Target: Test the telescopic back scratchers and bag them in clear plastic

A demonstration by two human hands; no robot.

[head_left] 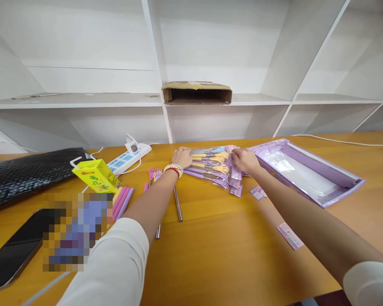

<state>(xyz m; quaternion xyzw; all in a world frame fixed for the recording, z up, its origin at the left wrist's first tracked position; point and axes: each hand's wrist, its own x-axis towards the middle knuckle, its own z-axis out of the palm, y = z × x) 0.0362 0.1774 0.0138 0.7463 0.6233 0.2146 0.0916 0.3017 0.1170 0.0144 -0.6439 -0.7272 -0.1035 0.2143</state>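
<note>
Several back scratchers (207,163) in clear plastic bags lie in an overlapping row on the table, with blue, yellow and purple claw heads pointing right. My left hand (182,157), wearing beaded bracelets, is closed at the handle end of the far bags. At the other end my right hand (245,160) has its fingers closed on the far bag by its pink header card (231,148). Some fingertips of both hands are hidden. Loose scratcher heads (152,172) and a metal rod (178,205) lie beside my left forearm.
A purple box with a clear window (293,170) lies at right, near small printed cards (290,236). Leftward are a yellow carton (96,175), a power strip (129,158), coloured tubes (124,202), a phone (17,246) and a black bubble bag (35,174). An open cardboard box (197,87) sits on the shelf.
</note>
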